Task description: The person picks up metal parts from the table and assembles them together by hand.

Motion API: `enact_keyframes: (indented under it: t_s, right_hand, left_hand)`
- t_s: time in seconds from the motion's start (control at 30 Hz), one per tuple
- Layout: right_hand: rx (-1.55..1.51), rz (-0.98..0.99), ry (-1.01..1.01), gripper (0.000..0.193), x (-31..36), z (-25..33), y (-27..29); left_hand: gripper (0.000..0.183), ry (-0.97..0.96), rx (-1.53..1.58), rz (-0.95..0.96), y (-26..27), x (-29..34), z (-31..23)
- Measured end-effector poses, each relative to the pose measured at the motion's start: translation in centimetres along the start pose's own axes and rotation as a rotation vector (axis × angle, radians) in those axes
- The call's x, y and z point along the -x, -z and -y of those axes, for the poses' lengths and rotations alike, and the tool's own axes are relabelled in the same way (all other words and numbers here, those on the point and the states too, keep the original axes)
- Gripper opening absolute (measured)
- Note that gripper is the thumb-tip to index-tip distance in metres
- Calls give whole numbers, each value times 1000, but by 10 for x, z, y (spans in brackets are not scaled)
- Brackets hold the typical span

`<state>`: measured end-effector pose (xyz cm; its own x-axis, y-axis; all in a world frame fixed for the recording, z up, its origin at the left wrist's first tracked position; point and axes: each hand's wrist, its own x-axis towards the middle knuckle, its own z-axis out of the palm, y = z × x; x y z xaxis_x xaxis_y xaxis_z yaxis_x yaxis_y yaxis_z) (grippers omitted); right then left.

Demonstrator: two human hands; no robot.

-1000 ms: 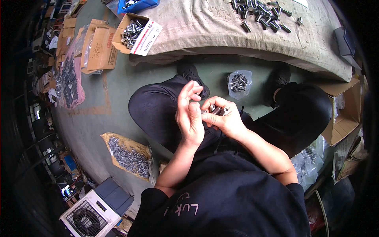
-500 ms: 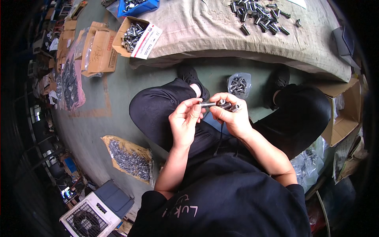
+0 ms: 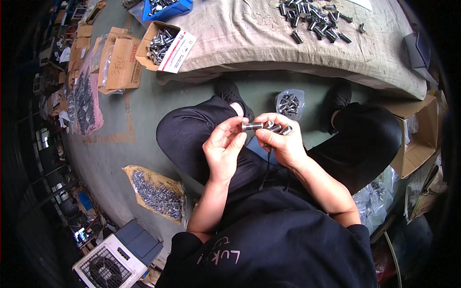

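My left hand has its fingertips at the left, headed end of a shiny metal bolt lying level between my hands. The thumb is just below the head. My right hand is closed round several more bolts, their round ends facing up between thumb and fingers, and it also meets the right end of the level bolt. Beyond my hands, a clear plastic bag of similar metal pieces stands on the floor between my feet.
A cloth-covered table ahead carries loose bolts, a cardboard box of bolts and a blue bin. Small metal parts lie on a brown sheet at left. An open carton stands right, a fan unit lower left.
My left thumb has slid down and the fingers have loosened a little, so the head of the level bolt now shows. My right hand has stayed almost still with its bolts.
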<state>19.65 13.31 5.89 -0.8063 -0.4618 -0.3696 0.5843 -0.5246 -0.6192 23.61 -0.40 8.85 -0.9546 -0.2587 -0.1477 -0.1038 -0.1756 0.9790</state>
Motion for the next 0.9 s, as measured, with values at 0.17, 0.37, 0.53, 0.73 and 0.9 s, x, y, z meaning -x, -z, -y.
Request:
enact_keyframes:
  t_s: [0.17,0.37,0.53,0.73,0.9]
  right_hand:
    - [0,6,4,23,0,-1,1]
    - [-13,5,-6,23,0,-1,1]
    - [-46,4,-29,23,-1,-3,1]
    - [-65,9,-4,21,-1,-3,0]
    - [70,1,71,21,2,-4,0]
  left_hand:
    - [32,-10,45,-7,0,0,1]
    - [33,-33,26,-9,-1,1,0]
    - [33,-81,-25,-4,-1,1,1]
    - [33,-83,-41,11,-1,1,2]
    - [30,-60,-63,34,0,0,1]
